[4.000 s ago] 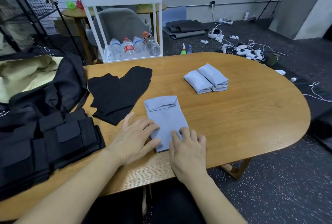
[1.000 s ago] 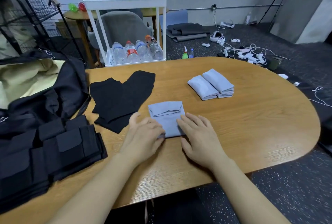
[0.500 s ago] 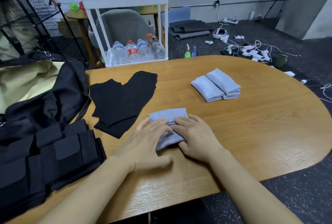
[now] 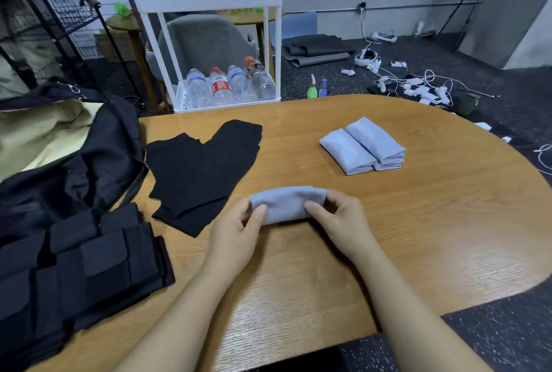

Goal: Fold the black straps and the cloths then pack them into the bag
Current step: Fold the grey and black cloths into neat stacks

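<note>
Pinching folded cloth (image 4: 286,203) between hands (image 4: 291,228)

Cloth (image 4: 288,204) is sitting mid-frame on the table (image 4: 418,222); straps (image 4: 203,168) lying left, folded cloths (image 4: 361,144) upper right, bag (image 4: 59,192) far left.

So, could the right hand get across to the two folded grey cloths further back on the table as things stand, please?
Probably yes, once freed: the right hand now grips the grey cloth along with the left hand. Only bare table lies between it and the two folded cloths.
</note>
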`<state>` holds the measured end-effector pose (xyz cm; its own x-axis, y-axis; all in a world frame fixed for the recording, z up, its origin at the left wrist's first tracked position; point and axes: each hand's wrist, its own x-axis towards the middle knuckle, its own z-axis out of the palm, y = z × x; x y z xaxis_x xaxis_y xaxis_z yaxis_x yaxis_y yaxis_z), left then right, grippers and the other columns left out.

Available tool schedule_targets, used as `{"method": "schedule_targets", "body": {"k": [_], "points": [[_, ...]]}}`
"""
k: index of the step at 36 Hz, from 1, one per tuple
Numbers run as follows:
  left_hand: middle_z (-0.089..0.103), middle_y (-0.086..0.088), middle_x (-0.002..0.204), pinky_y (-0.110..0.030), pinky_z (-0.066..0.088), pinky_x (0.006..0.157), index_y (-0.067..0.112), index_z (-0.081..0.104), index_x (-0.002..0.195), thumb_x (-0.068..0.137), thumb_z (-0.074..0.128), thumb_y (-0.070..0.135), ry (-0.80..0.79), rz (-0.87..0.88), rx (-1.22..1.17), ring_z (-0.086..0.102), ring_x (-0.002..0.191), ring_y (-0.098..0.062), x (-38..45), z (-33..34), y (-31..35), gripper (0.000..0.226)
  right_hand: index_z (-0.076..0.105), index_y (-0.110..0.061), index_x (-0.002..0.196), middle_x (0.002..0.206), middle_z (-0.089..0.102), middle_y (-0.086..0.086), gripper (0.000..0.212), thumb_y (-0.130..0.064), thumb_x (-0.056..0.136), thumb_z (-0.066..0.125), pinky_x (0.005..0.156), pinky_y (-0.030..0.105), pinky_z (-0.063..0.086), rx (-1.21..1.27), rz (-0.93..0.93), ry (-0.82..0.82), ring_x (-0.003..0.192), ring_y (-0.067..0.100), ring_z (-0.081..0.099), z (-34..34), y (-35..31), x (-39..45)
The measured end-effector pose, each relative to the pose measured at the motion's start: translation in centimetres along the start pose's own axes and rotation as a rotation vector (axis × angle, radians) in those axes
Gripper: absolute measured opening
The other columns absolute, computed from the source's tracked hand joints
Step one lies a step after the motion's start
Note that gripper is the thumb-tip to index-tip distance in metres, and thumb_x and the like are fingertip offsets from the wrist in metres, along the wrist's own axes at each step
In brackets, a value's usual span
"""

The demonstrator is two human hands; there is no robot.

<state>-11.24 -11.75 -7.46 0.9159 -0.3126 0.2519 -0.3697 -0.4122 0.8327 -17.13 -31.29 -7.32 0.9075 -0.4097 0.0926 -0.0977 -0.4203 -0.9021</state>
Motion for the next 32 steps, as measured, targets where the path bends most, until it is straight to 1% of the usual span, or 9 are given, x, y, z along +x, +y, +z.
{"method": "schedule_targets", "body": {"k": [3,7,11,12,14,16,21,25,32], "points": [[0.044,-0.002,0.053,-0.043,0.042,0.056,0.021,0.039,0.066,0.085,0.047,0.051,0.051,-0.102,0.010,0.044,0.054,-0.025,1.1,0.4,0.5,0.037,0.069,-0.021,0.084,0.073,0.070,-0.007,0.039,-0.056,0.072,0.058,0.080,0.048,0.052,0.004,0.027,0.088,0.075,0.018,0.064,0.8,-0.4,0.8],[0.042,0.002,0.051,-0.043,0.043,0.064,0.021,0.041,0.067,0.084,0.047,0.050,0.105,-0.215,0.036,0.045,0.054,-0.025,2.5,0.9,0.7,0.034,0.061,-0.013,0.074,0.052,0.047,-0.012,0.033,-0.044,0.084,0.061,0.084,0.043,0.043,-0.089,0.080,0.185,0.055,0.007,0.043,1.6,-0.6,1.8],[0.041,0.005,0.053,-0.037,0.034,0.070,0.018,0.040,0.064,0.093,0.053,0.037,0.164,-0.280,0.144,0.039,0.055,-0.018,3.3,1.3,0.7,0.037,0.057,-0.018,0.069,0.050,0.046,-0.010,0.030,-0.039,0.089,0.059,0.075,0.035,0.025,-0.164,0.143,0.274,0.062,0.012,0.048,2.3,-1.1,2.5],[0.047,0.007,0.057,-0.037,0.036,0.076,0.021,0.047,0.068,0.093,0.052,0.037,0.174,-0.294,0.173,0.044,0.059,-0.016,3.4,1.3,0.8,0.031,0.064,-0.022,0.078,0.055,0.051,-0.010,0.023,-0.041,0.090,0.058,0.073,0.034,0.021,-0.180,0.159,0.275,0.071,0.014,0.053,2.5,-1.1,2.6],[0.059,0.011,0.075,-0.034,0.031,0.087,0.026,0.063,0.098,0.096,0.051,0.039,0.160,-0.328,0.236,0.052,0.075,-0.011,3.6,1.3,1.1,0.018,0.069,-0.027,0.103,0.066,0.060,-0.010,0.024,-0.044,0.090,0.057,0.074,0.033,0.017,-0.192,0.186,0.284,0.089,0.016,0.059,2.9,-1.0,2.7],[0.064,0.010,0.086,-0.032,0.024,0.088,0.026,0.056,0.129,0.096,0.050,0.040,0.129,-0.363,0.297,0.055,0.087,-0.012,3.5,1.4,1.3,0.036,0.065,-0.027,0.118,0.070,0.061,-0.011,0.034,-0.045,0.091,0.058,0.080,0.032,0.020,-0.204,0.196,0.316,0.099,0.017,0.058,3.0,-0.9,2.6],[0.066,0.006,0.085,-0.031,0.025,0.087,0.024,0.043,0.142,0.095,0.048,0.040,0.124,-0.374,0.392,0.057,0.086,-0.016,3.3,1.8,0.9,0.050,0.057,-0.024,0.127,0.078,0.062,-0.014,0.040,-0.044,0.092,0.057,0.086,0.031,0.020,-0.252,0.218,0.375,0.112,0.014,0.049,3.4,-1.1,2.3],[0.067,0.007,0.085,-0.031,0.025,0.085,0.025,0.044,0.139,0.096,0.047,0.039,0.129,-0.349,0.440,0.061,0.086,-0.017,3.1,1.9,0.8,0.045,0.056,-0.025,0.124,0.082,0.064,-0.011,0.036,-0.043,0.092,0.057,0.085,0.031,0.021,-0.282,0.227,0.402,0.109,0.014,0.048,3.5,-0.9,2.1],[0.065,0.007,0.074,-0.029,0.018,0.076,0.030,0.054,0.103,0.098,0.042,0.030,0.130,-0.213,0.530,0.060,0.073,-0.015,3.0,1.8,0.6,0.013,0.063,-0.030,0.093,0.085,0.064,-0.010,0.011,-0.040,0.091,0.059,0.080,0.032,0.023,-0.340,0.233,0.400,0.100,0.017,0.047,3.4,-1.0,2.1]]}}
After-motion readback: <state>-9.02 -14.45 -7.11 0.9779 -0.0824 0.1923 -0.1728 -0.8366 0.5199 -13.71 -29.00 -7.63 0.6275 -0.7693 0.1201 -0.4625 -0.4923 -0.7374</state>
